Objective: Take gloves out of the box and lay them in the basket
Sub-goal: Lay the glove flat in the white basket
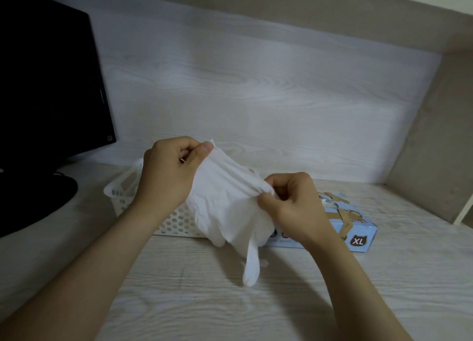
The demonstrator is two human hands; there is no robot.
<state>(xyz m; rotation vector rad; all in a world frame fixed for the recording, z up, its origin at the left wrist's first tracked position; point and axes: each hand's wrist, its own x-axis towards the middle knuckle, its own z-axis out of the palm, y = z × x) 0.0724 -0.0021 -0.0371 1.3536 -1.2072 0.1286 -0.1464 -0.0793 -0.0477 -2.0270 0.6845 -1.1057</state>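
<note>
Glove (225, 207): white; was held up, stretched between both hands, in front of the basket's right end; its fingers hung toward the desk.
Desk (281, 302): pale wood grain; bore monitor, basket and box.
Monitor (46, 84): black; stood at far left.
Basket (174, 220): white, perforated; sat left of the box.
Box (368, 228): blue, marked XL; lay at right.
Left hand (166, 177): pinched the glove's upper edge.
Right hand (291, 202): pinched the glove's right edge.

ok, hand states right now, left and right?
Left hand: pinching the top edge of the white glove.
Right hand: pinching the same glove's other edge.
</note>
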